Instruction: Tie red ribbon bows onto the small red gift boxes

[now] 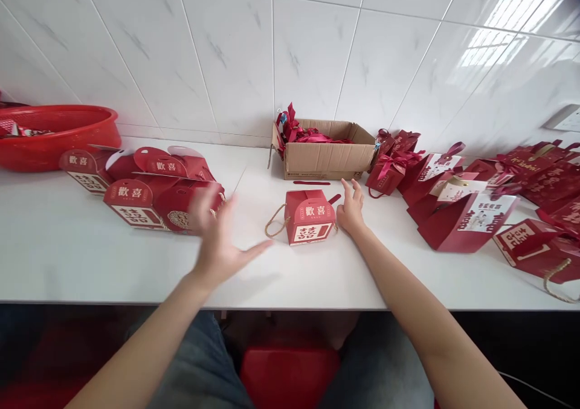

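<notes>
I see my left hand [215, 244] blurred, fingers spread; my right hand [351, 208], fingers parted, is just beside the rope-handled red cardboard box [310, 215] on the smooth table [308, 282], contact unclear.

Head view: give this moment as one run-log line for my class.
left hand: open, blurred; right hand: beside middle red box, contact unclear; middle red box: upright on white table; cardboard box: behind it, holding red ribbon
</notes>
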Motion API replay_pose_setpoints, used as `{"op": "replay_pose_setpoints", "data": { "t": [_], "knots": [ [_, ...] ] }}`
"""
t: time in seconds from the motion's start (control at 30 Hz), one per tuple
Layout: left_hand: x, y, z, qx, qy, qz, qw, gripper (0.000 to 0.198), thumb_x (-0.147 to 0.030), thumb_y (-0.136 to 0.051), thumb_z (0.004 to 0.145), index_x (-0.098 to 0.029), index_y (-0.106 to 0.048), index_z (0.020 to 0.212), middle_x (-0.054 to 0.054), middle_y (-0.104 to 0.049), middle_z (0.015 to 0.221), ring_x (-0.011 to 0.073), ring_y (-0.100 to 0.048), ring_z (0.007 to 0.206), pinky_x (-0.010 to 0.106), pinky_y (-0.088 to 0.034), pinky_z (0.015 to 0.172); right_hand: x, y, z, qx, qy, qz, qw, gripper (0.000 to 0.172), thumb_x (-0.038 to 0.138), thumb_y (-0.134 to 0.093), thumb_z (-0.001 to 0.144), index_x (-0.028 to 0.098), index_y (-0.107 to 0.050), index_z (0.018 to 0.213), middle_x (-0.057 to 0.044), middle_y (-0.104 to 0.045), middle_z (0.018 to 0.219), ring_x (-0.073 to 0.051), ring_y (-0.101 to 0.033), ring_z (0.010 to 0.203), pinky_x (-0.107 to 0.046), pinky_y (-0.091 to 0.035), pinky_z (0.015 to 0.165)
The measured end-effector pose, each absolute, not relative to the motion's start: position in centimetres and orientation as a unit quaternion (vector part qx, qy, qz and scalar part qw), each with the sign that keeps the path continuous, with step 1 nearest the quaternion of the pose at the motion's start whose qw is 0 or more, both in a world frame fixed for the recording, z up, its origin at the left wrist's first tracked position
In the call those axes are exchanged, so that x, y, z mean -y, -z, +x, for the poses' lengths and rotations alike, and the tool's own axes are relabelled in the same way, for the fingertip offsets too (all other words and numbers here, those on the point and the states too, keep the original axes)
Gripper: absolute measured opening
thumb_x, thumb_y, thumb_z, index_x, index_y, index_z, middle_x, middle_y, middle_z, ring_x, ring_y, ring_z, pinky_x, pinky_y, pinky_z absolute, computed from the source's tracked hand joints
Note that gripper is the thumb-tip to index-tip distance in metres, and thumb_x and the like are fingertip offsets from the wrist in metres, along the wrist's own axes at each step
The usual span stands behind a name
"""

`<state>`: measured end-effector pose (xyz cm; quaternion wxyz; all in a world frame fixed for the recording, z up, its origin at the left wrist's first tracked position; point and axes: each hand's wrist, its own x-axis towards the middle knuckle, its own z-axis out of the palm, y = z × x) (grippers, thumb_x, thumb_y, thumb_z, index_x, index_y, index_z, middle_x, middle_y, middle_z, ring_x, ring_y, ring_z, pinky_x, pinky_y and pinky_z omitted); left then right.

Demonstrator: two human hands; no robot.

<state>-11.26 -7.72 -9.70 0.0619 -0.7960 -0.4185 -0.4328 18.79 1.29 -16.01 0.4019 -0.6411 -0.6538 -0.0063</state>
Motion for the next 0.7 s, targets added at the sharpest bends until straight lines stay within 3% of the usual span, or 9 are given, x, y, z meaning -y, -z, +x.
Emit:
{"op": "replay_pose_setpoints", "data": {
  "t": [0.07,0.17,0.2,0.27,0.4,0.53,0.6,0.7],
  "knots": [
    [8.9,8.5,-14.8,0.482,0.490,-0.712,0.142,0.115,-0.050,-0.085,0.057,-0.036,-0.020,0.150,0.009,-0.014,0.156,0.0405,-0.014,0.146,0.057,-0.014,0.120,-1.4,16.1,18.8,0.650,-0.001,-0.641,0.409,0.083,0.002,-0.041,0.065,0.025,-0.033,0.144,-0.014,-0.022,0.150,-0.035,-0.028,0.138,-0.063,-0.031,0.108],
    [8.6,7.8,-20.2,0.566,0.498,-0.645,0.129,0.104,-0.050,-0.081,0.061,-0.031,-0.029,0.149,0.009,-0.005,0.158,0.0411,-0.007,0.147,0.057,-0.019,0.118,-1.6,16.2,18.8,0.654,-0.004,-0.641,0.402,0.083,0.004,-0.042,0.065,0.024,-0.033,0.144,-0.014,-0.021,0.150,-0.035,-0.027,0.138,-0.063,-0.032,0.108],
    [8.1,7.8,-21.6,0.597,0.468,-0.638,0.134,0.104,-0.051,-0.082,0.059,-0.029,-0.032,0.148,0.010,-0.004,0.159,0.0427,-0.006,0.147,0.059,-0.015,0.119,-1.6,16.2,18.8,0.656,-0.005,-0.641,0.399,0.082,0.004,-0.043,0.065,0.024,-0.032,0.144,-0.015,-0.021,0.150,-0.035,-0.026,0.139,-0.062,-0.032,0.108],
    [7.0,7.7,-23.7,0.612,0.383,-0.677,0.142,0.097,-0.056,-0.078,0.061,-0.023,-0.041,0.144,0.014,-0.013,0.159,0.0437,-0.012,0.146,0.059,-0.016,0.118,-1.5,16.2,18.8,0.657,-0.008,-0.641,0.398,0.081,0.005,-0.044,0.066,0.023,-0.032,0.144,-0.015,-0.020,0.150,-0.036,-0.025,0.139,-0.062,-0.032,0.108],
    [5.4,6.4,-25.9,0.608,0.208,-0.759,0.101,0.071,-0.061,-0.050,0.081,-0.018,-0.048,0.137,0.016,-0.052,0.137,0.0391,-0.035,0.137,0.056,-0.030,0.111,-1.4,16.2,19.0,0.654,-0.018,-0.642,0.400,0.078,0.008,-0.045,0.068,0.023,-0.032,0.143,-0.015,-0.020,0.150,-0.035,-0.026,0.138,-0.061,-0.033,0.108],
    [4.2,3.7,-27.7,0.620,0.155,-0.754,0.153,0.064,-0.065,-0.036,0.084,-0.021,-0.058,0.126,0.013,-0.060,0.126,0.0366,-0.044,0.129,0.055,-0.038,0.101,-1.5,16.4,19.2,0.664,-0.030,-0.638,0.390,0.078,0.009,-0.045,0.069,0.022,-0.030,0.144,-0.015,-0.021,0.149,-0.033,-0.027,0.137,-0.059,-0.034,0.109],
    [3.4,2.7,-28.5,0.613,0.130,-0.760,0.171,0.060,-0.064,-0.035,0.083,-0.024,-0.061,0.119,0.011,-0.064,0.120,0.0330,-0.054,0.116,0.056,-0.034,0.101,-1.7,16.5,19.2,0.665,-0.035,-0.637,0.388,0.078,0.010,-0.045,0.069,0.022,-0.030,0.145,-0.015,-0.021,0.148,-0.033,-0.027,0.137,-0.059,-0.035,0.108],
    [2.0,2.4,-29.2,0.566,0.134,-0.799,0.150,0.056,-0.061,-0.036,0.081,-0.019,-0.064,0.105,0.009,-0.066,0.100,0.0258,-0.059,0.096,0.048,-0.036,0.100,-1.8,16.5,19.3,0.663,-0.041,-0.634,0.395,0.077,0.011,-0.046,0.069,0.024,-0.030,0.144,-0.014,-0.021,0.148,-0.034,-0.028,0.135,-0.060,-0.036,0.107]
  ]
}}
